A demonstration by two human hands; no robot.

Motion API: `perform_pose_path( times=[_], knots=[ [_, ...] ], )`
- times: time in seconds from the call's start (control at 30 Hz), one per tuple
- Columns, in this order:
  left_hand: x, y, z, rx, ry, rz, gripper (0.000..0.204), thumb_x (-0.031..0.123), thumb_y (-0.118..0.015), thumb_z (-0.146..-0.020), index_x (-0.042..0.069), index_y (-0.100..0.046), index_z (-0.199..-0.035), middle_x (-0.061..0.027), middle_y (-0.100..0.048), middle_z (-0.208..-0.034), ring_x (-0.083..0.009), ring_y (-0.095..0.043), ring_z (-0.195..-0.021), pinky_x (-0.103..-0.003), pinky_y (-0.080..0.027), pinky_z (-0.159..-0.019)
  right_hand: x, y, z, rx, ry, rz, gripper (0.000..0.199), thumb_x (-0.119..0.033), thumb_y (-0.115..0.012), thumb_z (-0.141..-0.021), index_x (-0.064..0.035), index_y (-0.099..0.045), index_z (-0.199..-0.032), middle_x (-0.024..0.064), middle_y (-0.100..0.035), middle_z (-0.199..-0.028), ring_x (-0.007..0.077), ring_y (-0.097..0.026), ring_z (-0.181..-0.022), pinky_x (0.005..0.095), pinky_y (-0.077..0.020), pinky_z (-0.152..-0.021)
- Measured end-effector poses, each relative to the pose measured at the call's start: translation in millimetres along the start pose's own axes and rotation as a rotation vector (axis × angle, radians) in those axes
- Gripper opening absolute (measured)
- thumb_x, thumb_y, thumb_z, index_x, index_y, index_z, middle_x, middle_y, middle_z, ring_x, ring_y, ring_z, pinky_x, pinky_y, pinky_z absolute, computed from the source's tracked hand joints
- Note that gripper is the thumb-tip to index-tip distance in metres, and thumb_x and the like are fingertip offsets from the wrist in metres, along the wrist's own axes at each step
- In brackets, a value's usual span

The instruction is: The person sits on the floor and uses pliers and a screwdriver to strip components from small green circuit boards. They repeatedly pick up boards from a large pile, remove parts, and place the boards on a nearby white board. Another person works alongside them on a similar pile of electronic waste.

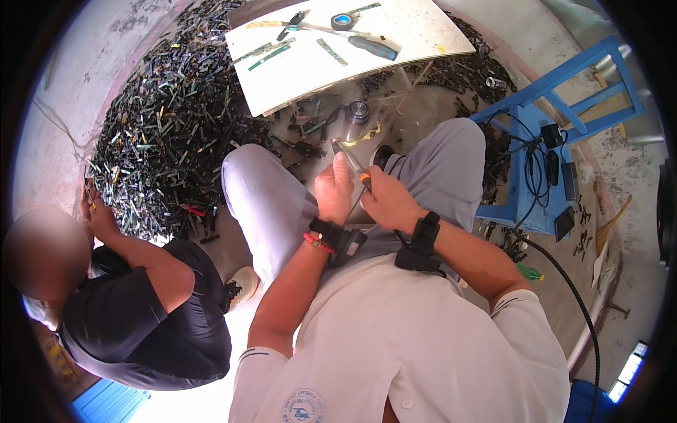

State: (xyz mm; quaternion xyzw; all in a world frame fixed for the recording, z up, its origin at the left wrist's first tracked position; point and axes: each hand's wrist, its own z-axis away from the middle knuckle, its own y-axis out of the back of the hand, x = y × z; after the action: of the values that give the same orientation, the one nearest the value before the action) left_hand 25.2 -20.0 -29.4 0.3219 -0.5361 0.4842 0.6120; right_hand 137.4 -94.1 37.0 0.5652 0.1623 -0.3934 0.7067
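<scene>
In front of my knees, my left hand (334, 190) is closed with the thumb up, pinching a small dark strip-like piece (336, 146) whose kind I cannot make out. My right hand (390, 201) is wrapped round a tool with an orange and black handle (364, 178), apparently a screwdriver. Its thin metal shaft (352, 158) slants up to the left, and the tip is at or very near the dark piece. Fingers hide most of the handle. Both wrists wear black strapped devices; a red bracelet (319, 243) circles the left one.
A white tabletop (282, 92) ahead holds a teal-handled screwdriver (372, 47), a blue tape roll (343, 22) and green circuit strips (269, 58). A large heap of dark strips (169, 127) lies left, beside a crouching person (141, 310). A blue chair (525, 169) with cables stands right.
</scene>
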Motion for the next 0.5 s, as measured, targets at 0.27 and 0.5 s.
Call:
perform_pose_path(
  times=[0.27,0.5],
  knots=[
    [15.5,1.1,3.4,-0.081,0.203,0.154,0.054,0.054,-0.048,-0.098,0.008,-0.051,-0.07,0.0039,-0.036,-0.051,-0.0059,-0.028,-0.04,-0.024,-0.021,-0.039,30.6,-8.3,-7.2,-0.027,0.136,-0.324,0.027,-0.014,-0.053,-0.083,0.0055,-0.05,-0.101,0.0237,-0.059,-0.078,0.0376,-0.058,-0.071,0.0449,-0.0463,-0.066],
    [23.7,7.8,3.3,-0.198,0.33,0.322,0.055,0.058,-0.045,-0.097,0.009,-0.05,-0.072,0.0018,-0.034,-0.05,-0.0085,-0.025,-0.041,-0.025,-0.02,-0.042,16.9,13.3,-2.4,-0.406,-0.182,-1.022,0.016,-0.008,-0.055,-0.084,-0.0024,-0.055,-0.099,0.0022,-0.052,-0.07,0.0098,-0.048,-0.058,0.027,-0.0418,-0.051]
  ],
)
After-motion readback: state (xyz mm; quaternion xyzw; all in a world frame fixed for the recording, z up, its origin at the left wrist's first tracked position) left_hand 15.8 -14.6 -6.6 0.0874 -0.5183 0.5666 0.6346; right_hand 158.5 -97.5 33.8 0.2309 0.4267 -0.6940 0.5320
